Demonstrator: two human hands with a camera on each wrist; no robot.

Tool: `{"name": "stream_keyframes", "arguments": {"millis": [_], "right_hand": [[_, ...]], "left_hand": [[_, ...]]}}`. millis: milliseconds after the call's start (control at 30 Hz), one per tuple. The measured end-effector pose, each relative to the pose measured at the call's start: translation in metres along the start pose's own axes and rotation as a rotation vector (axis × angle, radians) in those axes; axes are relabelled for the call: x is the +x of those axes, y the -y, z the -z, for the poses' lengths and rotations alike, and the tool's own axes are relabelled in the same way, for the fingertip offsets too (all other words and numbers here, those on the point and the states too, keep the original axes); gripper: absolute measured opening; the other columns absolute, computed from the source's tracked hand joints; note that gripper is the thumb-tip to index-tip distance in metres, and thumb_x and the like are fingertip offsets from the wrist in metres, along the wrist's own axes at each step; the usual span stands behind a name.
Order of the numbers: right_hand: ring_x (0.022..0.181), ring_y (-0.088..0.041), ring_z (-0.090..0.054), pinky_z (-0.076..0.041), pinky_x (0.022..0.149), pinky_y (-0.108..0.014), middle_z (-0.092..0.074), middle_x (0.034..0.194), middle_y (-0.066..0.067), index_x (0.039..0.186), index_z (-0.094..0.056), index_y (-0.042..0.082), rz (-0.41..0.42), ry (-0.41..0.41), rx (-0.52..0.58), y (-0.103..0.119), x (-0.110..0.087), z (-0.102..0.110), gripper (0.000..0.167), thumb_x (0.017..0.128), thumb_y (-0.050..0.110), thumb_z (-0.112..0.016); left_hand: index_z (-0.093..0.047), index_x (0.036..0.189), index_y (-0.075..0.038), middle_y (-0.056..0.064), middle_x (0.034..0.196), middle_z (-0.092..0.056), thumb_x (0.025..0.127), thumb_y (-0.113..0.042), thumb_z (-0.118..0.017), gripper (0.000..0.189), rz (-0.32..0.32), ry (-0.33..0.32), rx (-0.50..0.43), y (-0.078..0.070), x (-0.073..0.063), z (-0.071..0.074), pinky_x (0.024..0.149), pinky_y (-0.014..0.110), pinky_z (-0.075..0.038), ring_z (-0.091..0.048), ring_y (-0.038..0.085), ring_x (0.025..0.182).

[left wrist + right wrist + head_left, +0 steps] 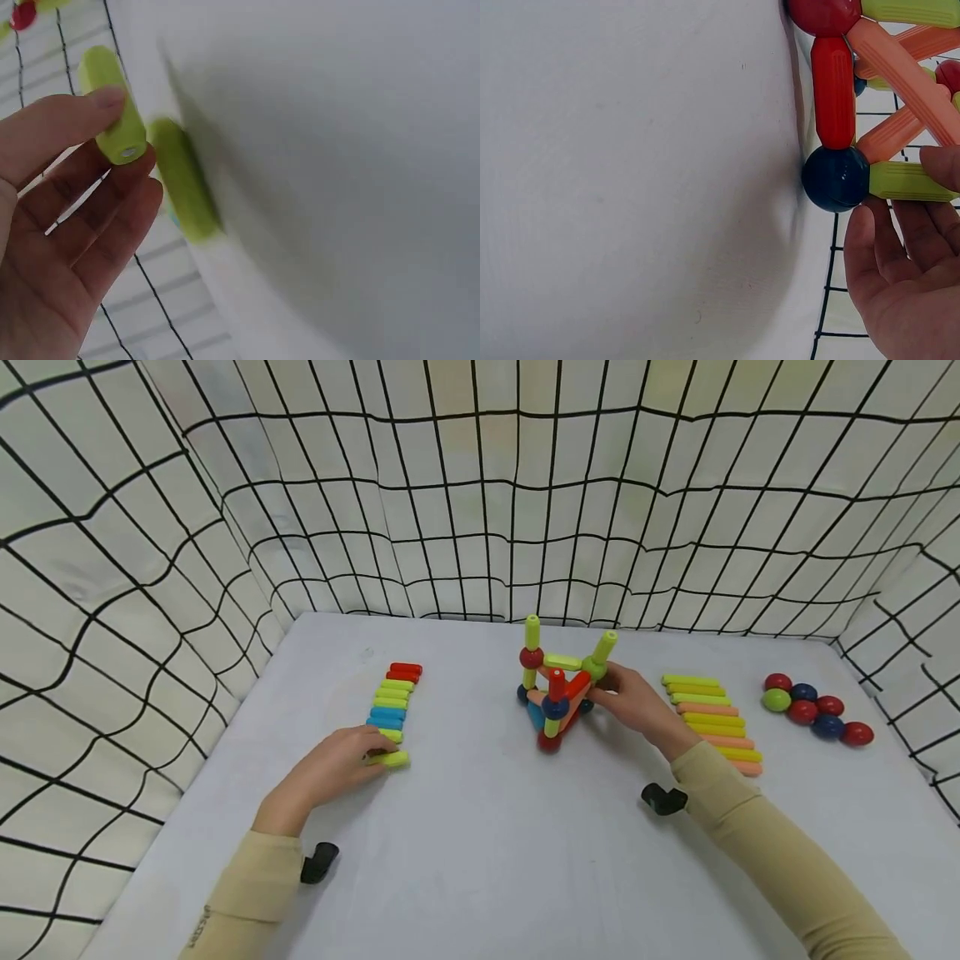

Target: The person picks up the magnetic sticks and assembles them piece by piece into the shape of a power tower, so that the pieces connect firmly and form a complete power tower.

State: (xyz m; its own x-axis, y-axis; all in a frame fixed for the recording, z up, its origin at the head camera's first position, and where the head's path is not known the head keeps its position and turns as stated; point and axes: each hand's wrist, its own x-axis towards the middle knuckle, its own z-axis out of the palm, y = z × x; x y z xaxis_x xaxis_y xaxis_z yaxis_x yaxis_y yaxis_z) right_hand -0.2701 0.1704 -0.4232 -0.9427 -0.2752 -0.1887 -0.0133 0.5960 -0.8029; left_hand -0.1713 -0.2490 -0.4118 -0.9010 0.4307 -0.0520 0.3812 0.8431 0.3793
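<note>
"What frames the white counter [465,843]?"
"Black netting [480,483] along the back and sides; bare white runs between the rod row [388,703] and the structure [555,707] toward the back edge."
"Fingers?"
"Left hand [333,768] pinches a lime rod [395,759] at the row's near end; right hand [633,697] grips the structure's right side."

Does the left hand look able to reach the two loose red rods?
Probably yes: the left hand holds a green rod, yet the red rods lie uncovered ahead, with only low-lying rods between.
</note>
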Motion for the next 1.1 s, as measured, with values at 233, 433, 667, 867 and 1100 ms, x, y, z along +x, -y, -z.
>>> {"name": "stream_keyframes", "arguments": {"millis": [233, 433, 667, 867, 1100], "right_hand": [[0.133, -0.034, -0.042, -0.037, 0.107, -0.055, -0.051, 0.14, -0.014, 0.147, -0.041, 0.011, 0.008, -0.011, 0.002, 0.001, 0.001, -0.002, 0.054, 0.099, 0.029, -0.058], [0.132, -0.034, -0.042, -0.038, 0.106, -0.055, -0.052, 0.139, -0.014, 0.146, -0.042, 0.011, 0.012, -0.014, 0.009, 0.004, 0.001, -0.006, 0.052, 0.099, 0.028, -0.058], [0.132, -0.034, -0.043, -0.038, 0.106, -0.055, -0.052, 0.139, -0.014, 0.145, -0.043, 0.01, 0.025, -0.016, 0.008, 0.003, 0.002, -0.009, 0.051, 0.099, 0.029, -0.058], [0.13, -0.034, -0.045, -0.04, 0.105, -0.054, -0.054, 0.137, -0.014, 0.144, -0.045, 0.01, 0.044, -0.022, 0.009, 0.002, 0.0, -0.007, 0.05, 0.099, 0.028, -0.058], [0.128, -0.034, -0.047, -0.041, 0.104, -0.053, -0.054, 0.136, -0.016, 0.144, -0.044, 0.009, 0.058, -0.034, 0.0, -0.002, -0.001, -0.002, 0.05, 0.099, 0.026, -0.058]], "left_hand": [[-0.069, 0.115, -0.001, 0.008, 0.104, -0.069, 0.086, -0.005, -0.073, 0.029, -0.047, -0.129, -0.126, -0.059, 0.044, 0.0, 0.078, 0.033, -0.055, -0.063, 0.019, 0.087], [-0.068, 0.12, -0.003, 0.009, 0.104, -0.069, 0.089, -0.012, -0.071, 0.032, 0.059, -0.202, -0.23, -0.101, 0.087, -0.007, 0.079, 0.03, -0.055, -0.062, 0.021, 0.089], [-0.067, 0.117, -0.001, 0.01, 0.098, -0.071, 0.092, -0.019, -0.067, 0.031, 0.232, -0.274, -0.514, -0.126, 0.113, -0.015, 0.07, 0.029, -0.055, -0.066, 0.019, 0.081], [-0.065, 0.12, 0.0, 0.01, 0.1, -0.071, 0.093, -0.024, -0.067, 0.036, 0.314, -0.285, -0.692, -0.135, 0.121, -0.018, 0.077, 0.032, -0.056, -0.072, 0.024, 0.08], [-0.063, 0.121, 0.0, 0.011, 0.102, -0.072, 0.093, -0.031, -0.068, 0.042, 0.321, -0.269, -0.768, -0.147, 0.126, -0.022, 0.082, 0.033, -0.057, -0.072, 0.029, 0.087]]}}
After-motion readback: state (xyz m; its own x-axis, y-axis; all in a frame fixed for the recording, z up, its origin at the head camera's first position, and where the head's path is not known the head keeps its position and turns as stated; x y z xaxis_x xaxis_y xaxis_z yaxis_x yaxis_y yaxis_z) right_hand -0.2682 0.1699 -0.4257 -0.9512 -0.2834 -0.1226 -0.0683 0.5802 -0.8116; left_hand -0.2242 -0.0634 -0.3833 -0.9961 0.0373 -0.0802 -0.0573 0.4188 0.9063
